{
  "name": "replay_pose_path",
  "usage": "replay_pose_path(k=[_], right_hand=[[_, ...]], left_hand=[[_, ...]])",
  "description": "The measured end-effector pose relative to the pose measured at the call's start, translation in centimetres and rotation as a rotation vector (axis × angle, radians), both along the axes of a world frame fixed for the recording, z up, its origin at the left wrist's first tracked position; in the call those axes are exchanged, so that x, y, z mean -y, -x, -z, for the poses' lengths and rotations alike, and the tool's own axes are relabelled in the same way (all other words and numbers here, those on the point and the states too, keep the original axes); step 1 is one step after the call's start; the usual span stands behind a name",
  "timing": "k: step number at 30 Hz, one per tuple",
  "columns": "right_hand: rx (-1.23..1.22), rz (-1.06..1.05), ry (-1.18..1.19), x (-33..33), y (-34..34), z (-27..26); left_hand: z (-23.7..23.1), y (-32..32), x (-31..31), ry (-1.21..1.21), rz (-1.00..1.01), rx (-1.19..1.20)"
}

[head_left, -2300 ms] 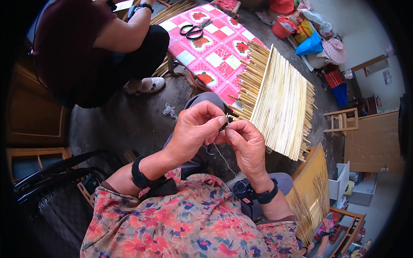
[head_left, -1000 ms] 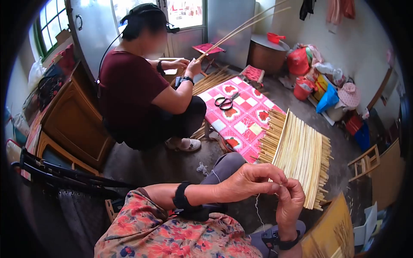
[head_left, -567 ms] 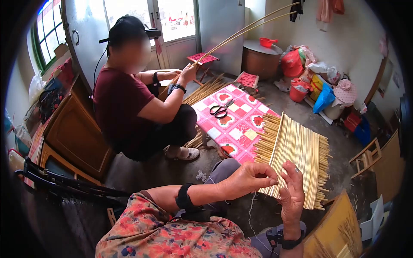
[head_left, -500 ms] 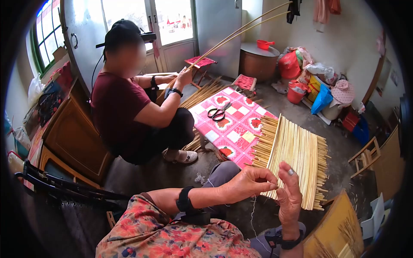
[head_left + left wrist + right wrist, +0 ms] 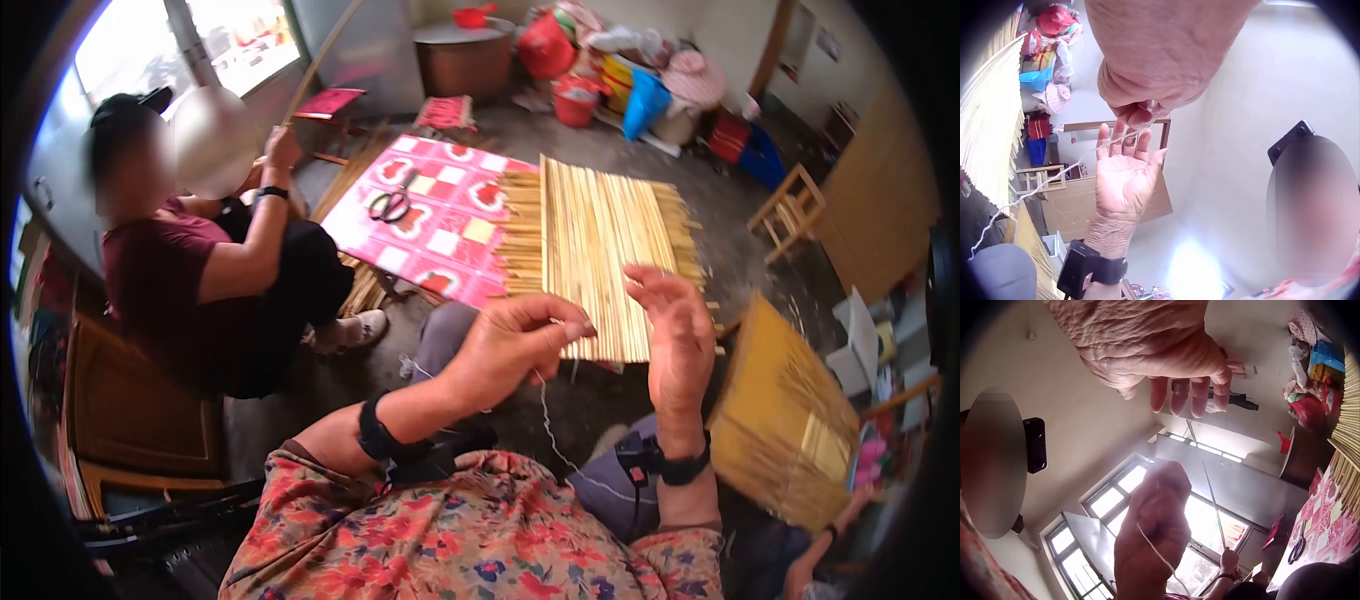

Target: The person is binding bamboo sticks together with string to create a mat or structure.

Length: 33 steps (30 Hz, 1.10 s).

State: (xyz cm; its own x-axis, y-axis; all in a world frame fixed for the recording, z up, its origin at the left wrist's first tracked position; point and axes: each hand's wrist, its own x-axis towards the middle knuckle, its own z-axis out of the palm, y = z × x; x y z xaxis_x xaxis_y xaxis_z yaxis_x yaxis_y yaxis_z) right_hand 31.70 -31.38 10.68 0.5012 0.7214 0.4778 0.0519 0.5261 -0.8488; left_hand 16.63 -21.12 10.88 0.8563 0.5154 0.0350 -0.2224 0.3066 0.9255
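My left hand (image 5: 505, 350) pinches a thin white string (image 5: 546, 420) between thumb and forefinger; the string trails down over my lap. A short pale end hangs below the pinch. In the left wrist view the string (image 5: 1041, 187) runs slack from the fingers past the right hand. My right hand (image 5: 680, 345) is raised beside the left, palm turned up and fingers nearly straight, holding nothing; a ring shows on one finger in the right wrist view. Beyond both hands lies a mat of straw-coloured stalks (image 5: 600, 230), bound side by side, on the table's right part.
A low table with a pink checked cloth (image 5: 455, 165) bears black scissors (image 5: 390, 205). At left a squatting person (image 5: 190, 240) holds long stalks. Bags and a red bucket (image 5: 575, 100) stand behind. A yellow board (image 5: 785, 420) with thin stalks leans at right.
The hands worked close together at the string, then the right hand came away and spread its fingers while the left kept its pinch. The head view has swung, shifting the room leftward.
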Motion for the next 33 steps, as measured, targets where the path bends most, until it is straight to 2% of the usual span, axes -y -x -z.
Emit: replay_pose_path(k=[2,4,10,12,18,22,25,33], right_hand=[[0.131,-0.043,0.104,0.3,0.8,-0.3],[0.188,-0.182,0.175,0.8,1.3,0.5],[0.155,-0.136,0.218,1.2,1.8,1.0],[0.270,-0.052,0.219,1.2,1.7,0.9],[0.223,-0.078,0.267,1.0,1.6,0.4],[0.168,-0.021,0.245,0.3,2.1,1.0],[0.252,0.097,0.150,-0.5,2.3,1.4],[0.319,0.227,0.051,-0.9,2.3,1.3]], left_hand=[[0.4,-0.4,0.0,0.035,0.032,0.031],[0.6,-0.9,0.2,-0.004,0.066,0.040],[0.7,-1.5,0.6,-0.081,0.116,0.005],[0.7,-1.6,0.6,-0.071,0.124,0.000],[1.2,-1.4,0.0,-0.085,0.131,-0.020],[1.5,-1.3,-0.3,0.017,0.148,0.008],[1.6,-1.3,-0.4,0.066,0.140,0.010],[1.8,-1.7,-0.1,0.017,0.124,0.062]])
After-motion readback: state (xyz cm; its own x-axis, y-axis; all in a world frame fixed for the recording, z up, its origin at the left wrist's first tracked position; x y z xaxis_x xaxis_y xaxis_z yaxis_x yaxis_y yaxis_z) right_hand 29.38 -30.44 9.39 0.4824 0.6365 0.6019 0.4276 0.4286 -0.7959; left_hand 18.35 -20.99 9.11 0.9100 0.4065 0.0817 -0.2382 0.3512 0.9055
